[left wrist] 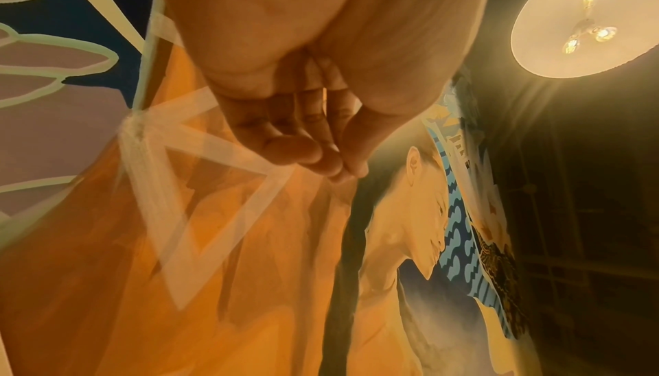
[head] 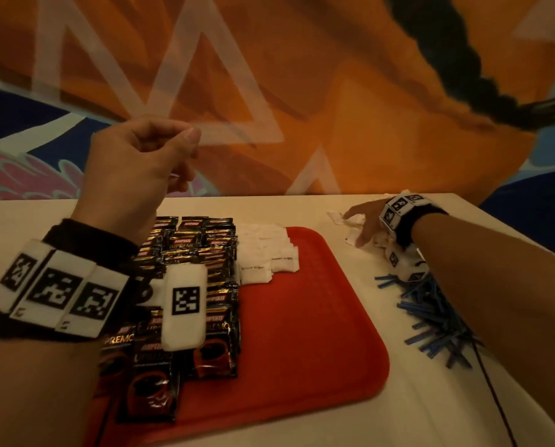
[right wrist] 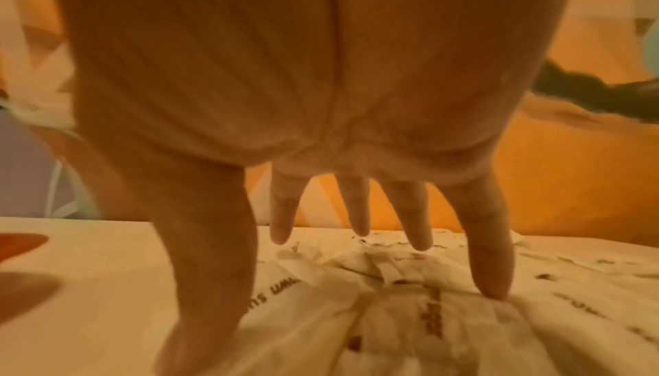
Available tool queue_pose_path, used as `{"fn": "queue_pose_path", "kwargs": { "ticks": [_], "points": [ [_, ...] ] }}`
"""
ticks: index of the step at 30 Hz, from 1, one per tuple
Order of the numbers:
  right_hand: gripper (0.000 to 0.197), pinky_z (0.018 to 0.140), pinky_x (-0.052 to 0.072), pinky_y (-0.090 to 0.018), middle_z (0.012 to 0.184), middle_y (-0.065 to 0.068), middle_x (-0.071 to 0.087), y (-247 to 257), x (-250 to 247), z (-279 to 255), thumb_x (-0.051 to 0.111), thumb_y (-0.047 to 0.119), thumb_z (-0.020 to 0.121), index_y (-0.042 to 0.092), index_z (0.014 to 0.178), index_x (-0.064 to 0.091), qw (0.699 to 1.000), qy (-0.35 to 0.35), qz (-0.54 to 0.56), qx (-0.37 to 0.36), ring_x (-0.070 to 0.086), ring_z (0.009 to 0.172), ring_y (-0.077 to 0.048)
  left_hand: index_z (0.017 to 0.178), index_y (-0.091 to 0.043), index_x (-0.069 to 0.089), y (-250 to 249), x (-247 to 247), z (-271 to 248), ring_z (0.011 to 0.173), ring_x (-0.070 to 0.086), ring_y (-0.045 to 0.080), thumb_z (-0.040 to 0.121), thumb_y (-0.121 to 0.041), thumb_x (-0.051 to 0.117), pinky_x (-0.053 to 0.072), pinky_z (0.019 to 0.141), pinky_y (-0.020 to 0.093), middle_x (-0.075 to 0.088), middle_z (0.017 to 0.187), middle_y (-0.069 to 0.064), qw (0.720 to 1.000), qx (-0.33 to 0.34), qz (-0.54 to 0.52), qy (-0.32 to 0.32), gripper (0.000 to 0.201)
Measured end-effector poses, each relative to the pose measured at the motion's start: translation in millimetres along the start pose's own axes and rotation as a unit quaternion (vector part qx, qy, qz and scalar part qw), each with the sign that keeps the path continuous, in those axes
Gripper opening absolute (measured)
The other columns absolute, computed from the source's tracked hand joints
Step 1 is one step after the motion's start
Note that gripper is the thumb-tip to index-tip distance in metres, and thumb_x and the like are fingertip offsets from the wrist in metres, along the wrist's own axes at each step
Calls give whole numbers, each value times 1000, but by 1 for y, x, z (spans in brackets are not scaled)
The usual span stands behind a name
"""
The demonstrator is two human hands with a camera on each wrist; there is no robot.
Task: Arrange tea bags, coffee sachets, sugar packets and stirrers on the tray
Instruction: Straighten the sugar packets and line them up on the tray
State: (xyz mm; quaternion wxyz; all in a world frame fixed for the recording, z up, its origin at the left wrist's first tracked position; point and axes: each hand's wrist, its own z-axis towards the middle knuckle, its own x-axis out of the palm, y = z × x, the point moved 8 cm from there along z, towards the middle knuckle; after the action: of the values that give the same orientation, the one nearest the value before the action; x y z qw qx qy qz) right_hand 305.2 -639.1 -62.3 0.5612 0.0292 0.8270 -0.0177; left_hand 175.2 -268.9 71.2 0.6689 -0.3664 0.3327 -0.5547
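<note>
A red tray [head: 302, 317] lies on the white table. Black coffee sachets [head: 198, 246] cover its left side in overlapping rows. White sugar packets [head: 263, 253] are stacked beside them at the tray's back. My left hand [head: 147, 156] hangs in the air above the sachets, its fingers curled and the thumb against the fingertips [left wrist: 321, 156]; nothing shows in it. My right hand [head: 363, 227] reaches past the tray's far right corner. Its straight, spread fingers [right wrist: 356, 213] rest on a loose heap of white sugar packets [right wrist: 410, 311] on the table.
A scattered pile of blue stirrers [head: 431, 314] lies on the table right of the tray, partly under my right forearm. A thin black cable [head: 492, 391] runs off the front right. A painted orange wall stands just behind the table [head: 27, 221].
</note>
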Motion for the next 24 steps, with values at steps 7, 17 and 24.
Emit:
{"fn": "queue_pose_path", "kwargs": {
  "ticks": [7, 17, 24],
  "points": [
    [54, 90, 45, -32, 142, -5, 50, 12, -5, 15, 77, 12, 82, 26, 131, 57, 998, -18, -49, -35, 54, 121, -26, 93, -23, 69, 5, 6, -1, 60, 58, 9, 94, -22, 63, 49, 54, 20, 69, 74, -6, 1000, 0, -4, 8, 6],
    [101, 114, 32, -43, 164, -3, 10, 0, 1, 21, 81, 22, 81, 36, 155, 13, 985, 128, -113, -6, 16, 149, -31, 89, -22, 68, 13, 4, 5, 56, 56, 9, 78, -33, 66, 46, 51, 20, 69, 73, -6, 999, -18, -38, 32, 16],
    [87, 98, 37, -20, 149, -1, 45, 11, 3, 26, 86, 7, 69, 35, 142, 46, 992, -11, -78, -101, 46, 135, -20, 90, -22, 67, 16, 16, 1, 59, 59, 6, 77, -33, 63, 49, 52, 18, 69, 72, -8, 997, -26, -34, 59, 18]
  ]
}}
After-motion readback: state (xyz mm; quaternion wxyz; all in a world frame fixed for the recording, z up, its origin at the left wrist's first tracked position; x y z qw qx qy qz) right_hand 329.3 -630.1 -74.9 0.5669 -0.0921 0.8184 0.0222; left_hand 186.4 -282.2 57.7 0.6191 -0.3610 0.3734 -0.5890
